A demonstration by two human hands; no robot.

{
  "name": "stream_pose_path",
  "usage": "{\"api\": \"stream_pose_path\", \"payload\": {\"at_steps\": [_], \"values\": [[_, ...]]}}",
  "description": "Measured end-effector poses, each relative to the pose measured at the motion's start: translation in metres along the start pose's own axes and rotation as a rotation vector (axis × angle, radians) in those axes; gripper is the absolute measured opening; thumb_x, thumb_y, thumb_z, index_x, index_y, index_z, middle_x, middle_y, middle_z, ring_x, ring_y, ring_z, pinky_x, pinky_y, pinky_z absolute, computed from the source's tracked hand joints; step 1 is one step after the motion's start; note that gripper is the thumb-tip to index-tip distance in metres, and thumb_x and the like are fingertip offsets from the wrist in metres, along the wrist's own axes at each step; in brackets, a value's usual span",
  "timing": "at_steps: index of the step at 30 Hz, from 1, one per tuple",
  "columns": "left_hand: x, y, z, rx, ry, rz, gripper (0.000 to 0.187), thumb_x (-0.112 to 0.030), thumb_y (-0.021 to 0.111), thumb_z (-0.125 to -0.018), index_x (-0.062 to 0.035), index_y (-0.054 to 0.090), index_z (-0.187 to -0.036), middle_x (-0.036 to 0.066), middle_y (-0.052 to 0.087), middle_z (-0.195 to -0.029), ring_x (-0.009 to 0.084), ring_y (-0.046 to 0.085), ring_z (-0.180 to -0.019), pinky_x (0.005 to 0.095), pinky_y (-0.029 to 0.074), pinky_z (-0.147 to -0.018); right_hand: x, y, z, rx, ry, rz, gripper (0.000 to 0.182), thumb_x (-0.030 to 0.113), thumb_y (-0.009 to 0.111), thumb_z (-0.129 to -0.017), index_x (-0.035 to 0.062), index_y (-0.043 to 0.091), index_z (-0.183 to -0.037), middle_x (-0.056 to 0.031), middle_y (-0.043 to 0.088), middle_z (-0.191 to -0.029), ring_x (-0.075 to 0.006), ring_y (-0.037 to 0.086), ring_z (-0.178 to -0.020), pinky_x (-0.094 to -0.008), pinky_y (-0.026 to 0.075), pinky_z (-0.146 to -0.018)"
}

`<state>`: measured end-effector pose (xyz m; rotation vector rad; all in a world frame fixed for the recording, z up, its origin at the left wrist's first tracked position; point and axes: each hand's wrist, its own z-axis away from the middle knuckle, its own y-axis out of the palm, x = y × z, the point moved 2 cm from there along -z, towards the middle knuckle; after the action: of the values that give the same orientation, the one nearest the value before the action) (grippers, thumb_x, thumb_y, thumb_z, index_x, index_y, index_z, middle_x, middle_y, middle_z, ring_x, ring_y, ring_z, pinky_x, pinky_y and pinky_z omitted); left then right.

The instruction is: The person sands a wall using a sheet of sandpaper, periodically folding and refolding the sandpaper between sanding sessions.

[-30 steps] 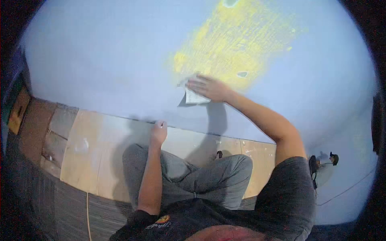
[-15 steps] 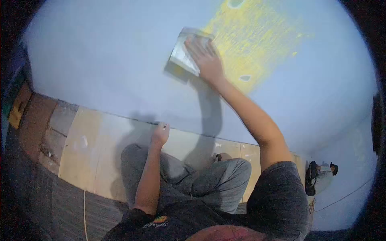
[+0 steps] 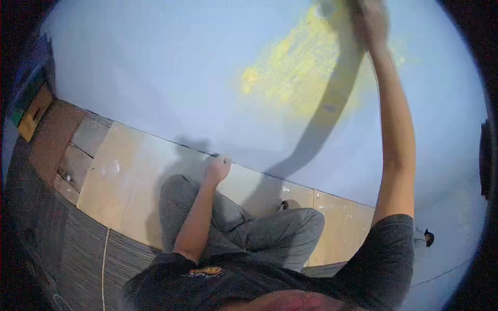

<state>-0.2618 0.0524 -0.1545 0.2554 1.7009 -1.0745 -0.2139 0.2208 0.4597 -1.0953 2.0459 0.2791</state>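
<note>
My right hand (image 3: pixel 371 23) is raised at the top edge of the view, pressed to the pale blue wall (image 3: pixel 155 62). It is blurred, and what it holds is mostly out of frame or hidden. A yellow rubbed patch (image 3: pixel 295 72) spreads on the wall to the left of and below it, crossed by the arm's shadow. My left hand (image 3: pixel 220 167) is closed in a loose fist above my left knee, near the wall's lower edge. Whether something small sits inside its fingers is hard to tell.
Light wooden boards (image 3: pixel 127 176) run along the foot of the wall. A dark ridged floor surface (image 3: pixel 78 243) lies at the lower left, with a pale cord (image 3: pixel 106 259) across it. Another person (image 3: pixel 428 238) is partly visible at the right. My crossed legs fill the lower middle.
My right hand has swept up and to the right across the yellow patch, from its left side to the top edge. My left hand stays closed, slightly farther right in view.
</note>
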Motion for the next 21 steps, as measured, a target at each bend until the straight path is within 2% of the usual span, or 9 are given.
{"api": "stream_pose_path", "payload": {"at_steps": [2, 5, 6, 8, 10, 12, 16, 18, 21], "values": [[0.02, 0.019, -0.016, 0.011, -0.005, 0.051, 0.04, -0.037, 0.057, -0.096, -0.0027, 0.065, -0.115, 0.024, 0.068, -0.113, 0.0421, 0.063, -0.107, 0.0491, 0.051, -0.092, -0.003, -0.013, -0.015, -0.036, 0.442, -0.239, 0.043, 0.019, 0.048, -0.099, 0.0047, 0.056, -0.139, -0.0175, 0.055, -0.144, -0.0372, 0.05, -0.135, -0.0462, 0.036, -0.112], [0.04, 0.035, -0.022, -0.091, 0.129, 0.143, 0.039, -0.036, 0.059, -0.096, -0.0043, 0.066, -0.118, 0.02, 0.07, -0.112, 0.0403, 0.065, -0.105, 0.0479, 0.051, -0.092, 0.051, 0.008, 0.018, -0.116, 0.397, -0.278, 0.044, 0.019, 0.048, -0.098, 0.0066, 0.055, -0.14, -0.019, 0.053, -0.146, -0.0378, 0.047, -0.137, -0.0452, 0.037, -0.112], [0.039, 0.032, -0.019, -0.068, 0.089, 0.101, 0.039, -0.036, 0.059, -0.096, -0.0046, 0.066, -0.118, 0.02, 0.07, -0.111, 0.0404, 0.065, -0.104, 0.0476, 0.052, -0.091, 0.073, 0.043, 0.05, -0.149, 0.142, -0.083, 0.059, 0.01, 0.064, -0.085, 0.0113, 0.053, -0.143, -0.0111, 0.053, -0.147, -0.032, 0.047, -0.137, -0.0482, 0.034, -0.114], [0.032, 0.015, -0.017, -0.022, 0.019, 0.006, 0.039, -0.036, 0.059, -0.096, -0.0053, 0.066, -0.118, 0.02, 0.07, -0.109, 0.0405, 0.066, -0.103, 0.0471, 0.052, -0.091, 0.172, 0.046, 0.092, 0.076, 0.193, -0.225, 0.069, 0.0, 0.059, -0.083, 0.0111, 0.045, -0.149, -0.0096, 0.046, -0.154, -0.0317, 0.043, -0.14, -0.0544, 0.029, -0.117], [0.024, 0.013, -0.009, -0.094, -0.025, 0.046, 0.037, -0.037, 0.058, -0.096, -0.0057, 0.067, -0.116, 0.02, 0.071, -0.106, 0.0417, 0.066, -0.101, 0.0479, 0.053, -0.088, 0.248, 0.051, 0.161, 0.472, -0.159, -0.269, 0.064, 0.017, 0.052, -0.091, 0.0116, 0.038, -0.154, -0.0074, 0.041, -0.158, -0.0271, 0.038, -0.145, -0.0462, 0.024, -0.123], [0.01, -0.011, 0.004, -0.068, -0.023, 0.065, 0.037, -0.037, 0.057, -0.097, -0.0059, 0.066, -0.116, 0.021, 0.07, -0.108, 0.0422, 0.065, -0.102, 0.0485, 0.052, -0.088, 0.296, 0.047, 0.215, 0.548, -0.403, -0.378, 0.053, 0.018, 0.048, -0.092, 0.0056, 0.05, -0.144, -0.006, 0.048, -0.153, -0.0214, 0.043, -0.142, -0.0431, 0.03, -0.121], [0.017, -0.011, 0.001, -0.119, 0.065, 0.132, 0.034, -0.033, 0.058, -0.097, -0.0023, 0.068, -0.11, 0.023, 0.069, -0.106, 0.0426, 0.065, -0.101, 0.0486, 0.052, -0.087, 0.25, 0.034, 0.195, 0.541, -0.454, -0.345, 0.055, 0.019, 0.051, -0.091, 0.0103, 0.05, -0.145, -0.0024, 0.046, -0.154, -0.0176, 0.042, -0.142, -0.0419, 0.03, -0.121], [0.028, 0.011, 0.0, -0.22, 0.198, 0.181, 0.036, -0.034, 0.058, -0.097, -0.0002, 0.067, -0.106, 0.024, 0.07, -0.101, 0.0433, 0.066, -0.097, 0.0496, 0.052, -0.086, 0.192, 0.036, 0.151, 0.461, -0.452, -0.007, 0.064, 0.016, 0.055, -0.09, 0.0163, 0.041, -0.152, 0.0008, 0.04, -0.159, -0.0156, 0.039, -0.144, -0.0417, 0.025, -0.123], [0.027, 0.001, -0.001, -0.08, 0.062, 0.145, 0.036, -0.034, 0.059, -0.096, 0.0003, 0.067, -0.104, 0.025, 0.069, -0.1, 0.0449, 0.065, -0.097, 0.0515, 0.052, -0.085, 0.083, 0.014, 0.056, 0.184, -0.078, -0.091, 0.062, 0.013, 0.057, -0.091, 0.018, 0.043, -0.152, -0.0013, 0.04, -0.158, -0.0235, 0.039, -0.144, -0.0439, 0.026, -0.122]]}}
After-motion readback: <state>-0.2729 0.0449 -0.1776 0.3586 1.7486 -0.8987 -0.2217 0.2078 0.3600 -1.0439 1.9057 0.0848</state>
